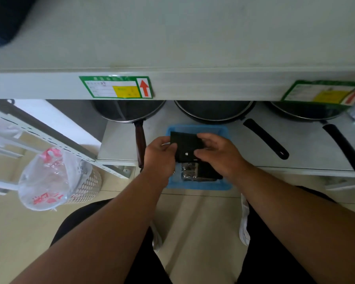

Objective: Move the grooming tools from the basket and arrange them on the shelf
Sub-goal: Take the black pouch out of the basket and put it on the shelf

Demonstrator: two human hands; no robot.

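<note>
over the blue basket (221, 187), both the left hand (159, 155) and right hand (220, 155) pinch the black pouch (188, 147), flap lifted, likely to reach the metal tools (190, 171) still lying below.

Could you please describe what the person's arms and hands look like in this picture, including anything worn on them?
Both forearms are bare all the way to the bottom edge of the picture, with no sleeves in view. The left hand and the right hand wear no gloves, and no watch, ring, bracelet or other marking shows on either wrist or on the visible fingers.
</note>
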